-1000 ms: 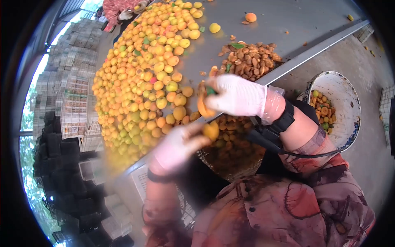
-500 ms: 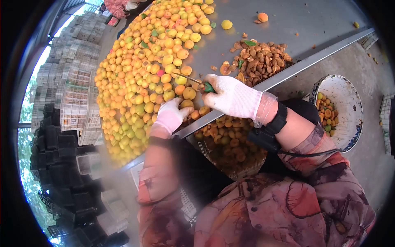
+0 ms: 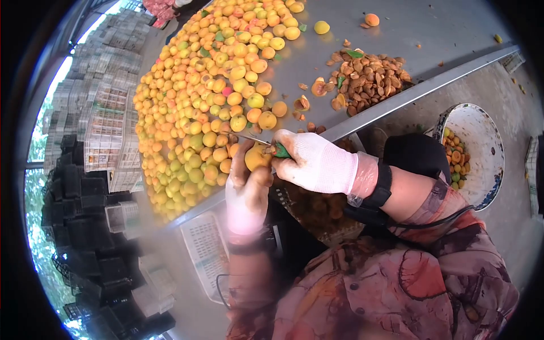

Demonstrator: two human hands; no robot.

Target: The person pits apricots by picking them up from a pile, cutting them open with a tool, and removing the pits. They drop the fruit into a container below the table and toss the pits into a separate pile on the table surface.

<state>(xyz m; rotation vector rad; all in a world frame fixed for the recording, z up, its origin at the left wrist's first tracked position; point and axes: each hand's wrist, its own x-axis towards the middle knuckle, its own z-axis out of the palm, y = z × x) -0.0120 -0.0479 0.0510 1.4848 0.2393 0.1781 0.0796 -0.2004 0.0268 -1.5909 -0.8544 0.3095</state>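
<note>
At the desk (image 3: 408, 28) edge: apricot (image 3: 256, 157) against knife (image 3: 281, 151)

Left hand (image 3: 246, 195), gloved, fingers curled tight round the one apricot, just off the desk's near rim. Right hand (image 3: 317, 163), white glove, closed on the knife's green handle. Thin blade lies across the top of the fruit. Beyond: big apricot heap (image 3: 204, 96) spread over the desk, brown pits (image 3: 371, 76) piled to its right, a few loose halves between. Under the rim, a basket (image 3: 317, 224), contents dim. White basin (image 3: 473, 116) at far right, fruit pieces inside.

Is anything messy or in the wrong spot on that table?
A little: two apricots lie alone on the table, away from the big pile, and cut fruit scraps are scattered beside the heap of pits.
</note>
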